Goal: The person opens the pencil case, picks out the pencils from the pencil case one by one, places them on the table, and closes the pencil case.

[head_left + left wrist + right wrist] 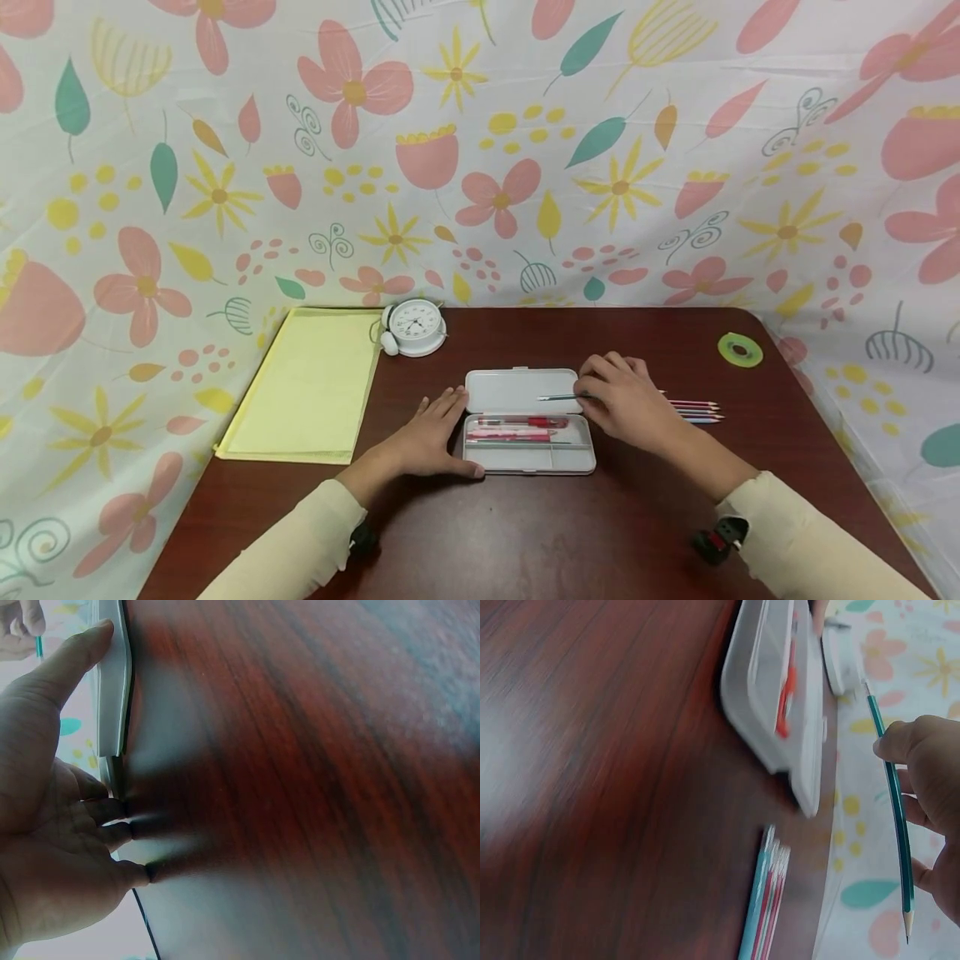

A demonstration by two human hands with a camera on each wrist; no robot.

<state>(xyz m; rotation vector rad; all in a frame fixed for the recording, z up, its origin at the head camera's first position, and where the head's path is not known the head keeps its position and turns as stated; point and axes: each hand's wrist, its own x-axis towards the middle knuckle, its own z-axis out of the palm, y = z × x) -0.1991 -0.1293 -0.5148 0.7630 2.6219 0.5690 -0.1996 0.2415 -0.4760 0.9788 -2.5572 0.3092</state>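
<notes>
A white pencil case [573,460] lies opened flat on the table, its lid folded back toward the wall. My left hand [420,437] spans the case's left side, with the thumb by the front corner and the fingers spread along the lid's edge. Over the lid's right end, my right hand [626,400] pinches a dark green pencil [896,810]; its sharpened tip points down in the right wrist view. Inside the case are a red pen [517,422], pink-and-white pens [510,436] and another slim pencil [517,442].
Several coloured pencils [693,408] lie bundled on the table right of the case. A green tape roll [740,350] sits at the back right. Behind the left hand are a yellow zip folder [307,383] and a white alarm clock [415,325]. A floral cloth [495,167] hangs behind the table.
</notes>
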